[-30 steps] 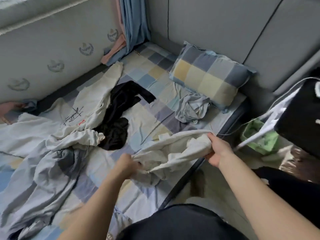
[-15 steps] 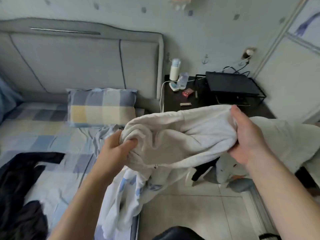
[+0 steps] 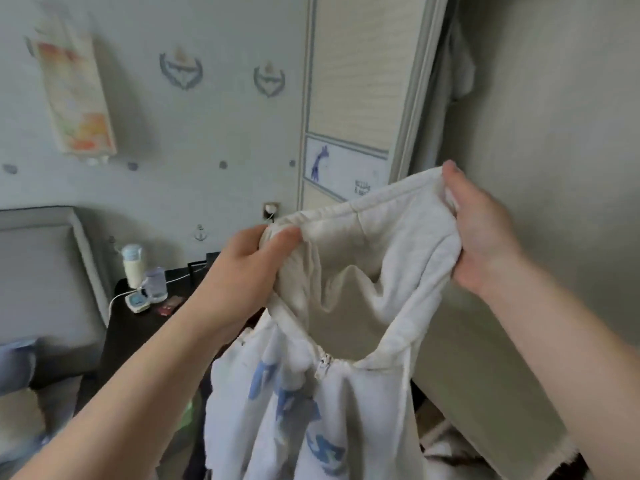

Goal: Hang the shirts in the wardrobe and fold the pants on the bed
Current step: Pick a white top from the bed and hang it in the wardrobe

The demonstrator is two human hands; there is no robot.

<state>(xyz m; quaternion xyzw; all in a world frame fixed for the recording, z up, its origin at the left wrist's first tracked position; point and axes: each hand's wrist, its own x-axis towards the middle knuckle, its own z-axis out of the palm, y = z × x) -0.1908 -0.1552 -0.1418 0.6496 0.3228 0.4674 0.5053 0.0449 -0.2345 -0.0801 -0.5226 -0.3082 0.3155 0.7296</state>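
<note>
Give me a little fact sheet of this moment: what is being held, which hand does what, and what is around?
Held item: white hooded shirt with blue print and a zipper
Left grip: left hand grips one side of the hood's edge
Right grip: right hand grips the opposite side
Shirt state: held up in the air, body hanging down, no hanger in view
Behind: wardrobe door with a blue giraffe picture
Lower left: dark nightstand with a white bottle, beside a grey headboard

shirt point(image 3: 367, 417) lettering illegible; wardrobe door point(image 3: 360, 81) writing blurred
</note>
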